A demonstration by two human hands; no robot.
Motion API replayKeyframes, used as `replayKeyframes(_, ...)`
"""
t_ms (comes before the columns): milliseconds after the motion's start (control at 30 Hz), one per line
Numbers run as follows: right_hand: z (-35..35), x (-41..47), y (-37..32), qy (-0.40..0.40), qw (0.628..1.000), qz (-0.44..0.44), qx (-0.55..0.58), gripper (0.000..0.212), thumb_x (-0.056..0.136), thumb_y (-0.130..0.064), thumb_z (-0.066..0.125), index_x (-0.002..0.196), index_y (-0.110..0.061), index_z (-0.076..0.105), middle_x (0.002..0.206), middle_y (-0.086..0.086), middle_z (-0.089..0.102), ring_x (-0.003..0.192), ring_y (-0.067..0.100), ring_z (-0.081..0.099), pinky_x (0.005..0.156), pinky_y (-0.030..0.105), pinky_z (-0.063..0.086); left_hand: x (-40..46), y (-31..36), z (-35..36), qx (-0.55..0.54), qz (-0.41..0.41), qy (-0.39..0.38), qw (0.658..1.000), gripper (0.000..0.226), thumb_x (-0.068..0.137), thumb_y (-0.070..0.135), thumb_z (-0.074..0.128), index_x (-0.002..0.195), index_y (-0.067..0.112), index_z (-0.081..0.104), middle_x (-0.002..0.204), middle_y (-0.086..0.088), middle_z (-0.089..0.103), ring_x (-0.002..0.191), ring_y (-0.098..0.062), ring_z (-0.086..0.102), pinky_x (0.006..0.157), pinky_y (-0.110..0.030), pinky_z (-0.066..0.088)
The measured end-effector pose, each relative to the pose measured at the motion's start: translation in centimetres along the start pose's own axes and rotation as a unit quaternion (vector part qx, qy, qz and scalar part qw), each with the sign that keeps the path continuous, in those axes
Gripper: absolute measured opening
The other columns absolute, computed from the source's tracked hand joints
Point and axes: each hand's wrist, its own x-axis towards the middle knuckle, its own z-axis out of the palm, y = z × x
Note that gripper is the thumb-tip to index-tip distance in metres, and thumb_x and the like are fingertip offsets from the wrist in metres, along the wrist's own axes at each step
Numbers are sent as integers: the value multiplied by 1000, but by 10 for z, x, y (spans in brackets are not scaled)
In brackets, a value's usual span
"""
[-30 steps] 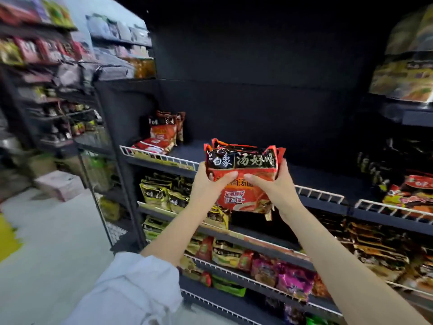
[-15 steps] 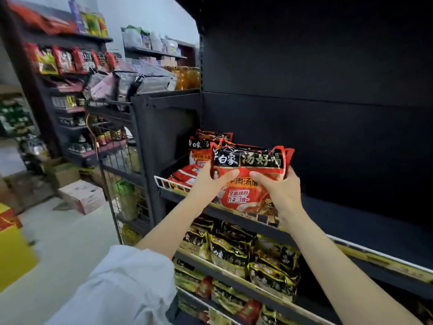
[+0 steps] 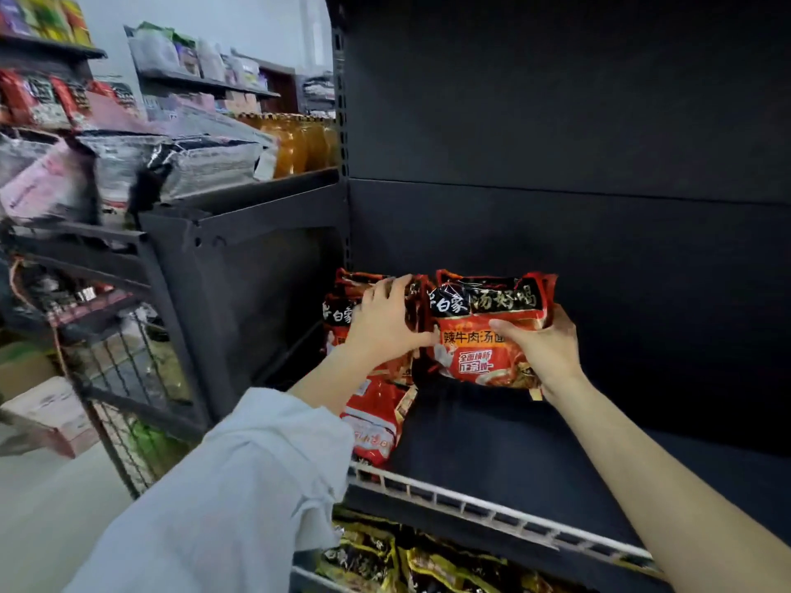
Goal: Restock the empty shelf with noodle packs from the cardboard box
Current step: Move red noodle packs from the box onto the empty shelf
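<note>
- Dark shelf (image 3: pixel 492 438), mostly bare; upright noodle packs (image 3: pixel 342 314) sit at its nine o'clock end.
- New red noodle pack (image 3: pixel 488 331) stands beside them; best to set it flush and upright.
- Right hand (image 3: pixel 543 348) grips the new pack's three o'clock edge.
- Left hand (image 3: pixel 385 323) lies flat, fingers spread, steadying the neighbours.

Dark metal back panel (image 3: pixel 556 122), pale wall (image 3: pixel 205 19) (upper left), stocked side racks (image 3: pixel 179 79), light floor (image 3: pixel 38 507)
</note>
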Motion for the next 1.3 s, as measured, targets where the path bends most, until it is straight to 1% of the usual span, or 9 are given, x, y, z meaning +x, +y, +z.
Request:
replayKeyframes(200, 16, 36, 23, -9, 999, 26, 35, 68, 64, -21, 86, 123, -17, 52, 110, 2, 66, 97, 18, 66, 88, 39, 54, 41, -29, 8, 113, 53, -108, 986, 106, 65, 59, 75, 149, 33, 16, 158, 5, 14, 145, -29, 6, 116, -54, 3)
replayKeyframes(400, 21, 50, 57, -55, 996, 70, 8, 73, 64, -26, 86, 126, -23, 47, 117, 1, 63, 105, 19, 63, 94, 42, 51, 47, -28, 25, 134, 50, -93, 985, 89, 73, 47, 73, 145, 37, 22, 149, 3, 34, 142, -30, 19, 115, -56, 9)
replayKeyframes(600, 28, 48, 50, 19, 991, -14, -134, 113, 66, -27, 85, 149, -32, 8, 150, 12, 22, 136, 29, 31, 108, 48, 35, 41, -26, 30, 139, 44, -50, 988, 80, 77, 40, 70, 143, 34, 26, 144, 4, 39, 140, -26, 23, 115, -53, 13)
replayKeyframes(667, 30, 41, 41, 56, 958, -90, -268, 108, 70, -29, 82, 150, -30, 8, 152, 16, 13, 140, 31, 22, 110, 46, 32, 40, -25, 30, 142, 42, -42, 988, 78, 77, 40, 69, 143, 33, 27, 145, 5, 38, 140, -25, 24, 115, -52, 14)
replayKeyframes(767, 35, 37, 33, 42, 831, -240, -500, 76, 82, -23, 70, 146, -23, 29, 155, 14, 16, 145, 30, 11, 118, 47, 18, 39, -23, 30, 156, 44, -28, 986, 78, 78, 41, 68, 143, 31, 26, 148, 5, 34, 139, -23, 24, 114, -52, 15)
replayKeyframes(867, 40, 37, 30, -9, 752, -268, -602, 59, 89, -17, 58, 143, -17, 36, 154, 10, 22, 147, 26, 9, 117, 43, -5, 37, -18, 28, 161, 51, -23, 985, 81, 78, 40, 66, 146, 29, 22, 151, 3, 30, 141, -23, 22, 114, -52, 16)
replayKeyframes(967, 43, 35, 27, -46, 760, -216, -611, 64, 90, -19, 56, 147, -17, 26, 148, 6, 32, 142, 22, 22, 119, 41, 3, 35, -13, 27, 158, 57, -27, 985, 82, 79, 36, 67, 146, 28, 21, 150, 0, 30, 140, -24, 24, 113, -49, 22)
replayKeyframes(1133, 41, 32, 21, -54, 762, -208, -610, 70, 89, -18, 59, 148, -14, 22, 151, 7, 27, 144, 21, 19, 119, 43, 2, 31, -7, 24, 193, 68, -23, 979, 74, 82, 32, 65, 145, 24, 26, 152, -4, 27, 143, -26, 20, 113, -48, 20)
replayKeyframes(1300, 31, 19, 5, -66, 794, -252, -549, 62, 90, -19, 57, 146, -14, 30, 152, 4, 28, 144, 19, 20, 120, 38, 6, 20, 18, 18, 173, 101, 20, 979, 50, 87, 31, 57, 134, 20, 43, 134, -2, 48, 129, -23, 39, 106, -41, 32)
